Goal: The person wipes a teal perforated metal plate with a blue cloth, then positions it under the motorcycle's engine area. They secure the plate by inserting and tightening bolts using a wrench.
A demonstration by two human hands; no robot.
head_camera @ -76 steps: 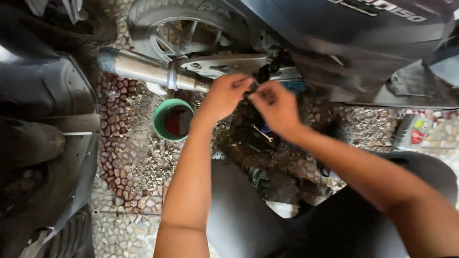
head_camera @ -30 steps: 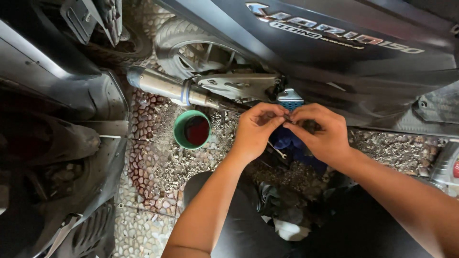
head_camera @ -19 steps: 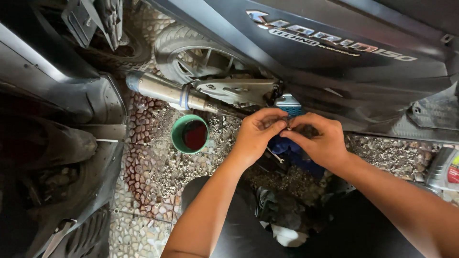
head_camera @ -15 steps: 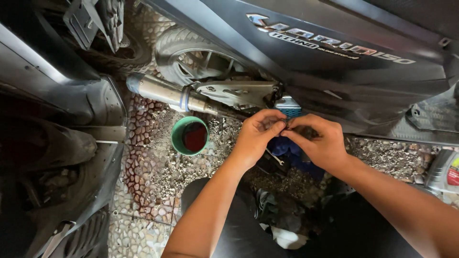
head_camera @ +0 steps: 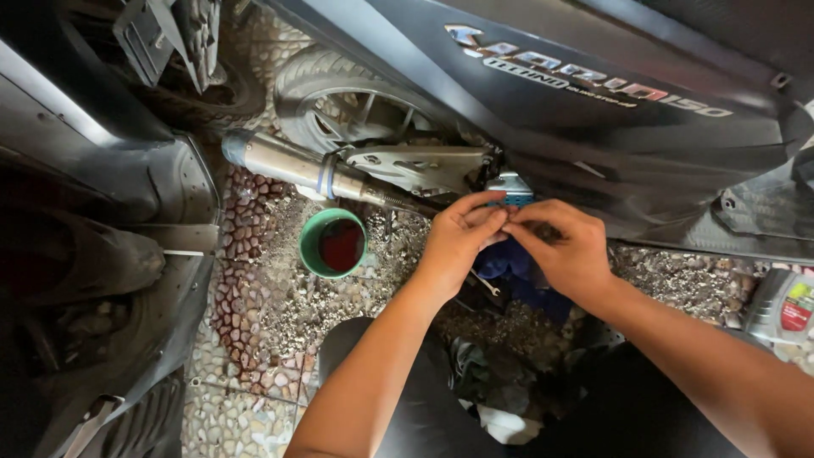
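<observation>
My left hand (head_camera: 458,246) and my right hand (head_camera: 564,250) meet fingertip to fingertip below the dark body panel of a scooter (head_camera: 593,110). Both pinch something small between them; it is hidden by the fingers. Just behind the fingertips sits a light blue part (head_camera: 510,188) of the scooter. A blue cloth (head_camera: 509,265) lies under the hands, and a thin metal wrench (head_camera: 483,284) shows beside my left wrist. The silver exhaust pipe (head_camera: 292,165) and rear wheel (head_camera: 348,102) are to the left.
A green cup (head_camera: 332,244) holding dark red liquid stands on the pebbled floor (head_camera: 254,280). Another dark scooter's body (head_camera: 93,254) fills the left side. A grey oil bottle (head_camera: 784,305) stands at the right edge. Dark rags (head_camera: 483,382) lie by my knees.
The view has drifted slightly. Both hands stay joined at the fingertips under the scooter, shifted a little since 2.5 s ago, when they were higher and further left in view.
</observation>
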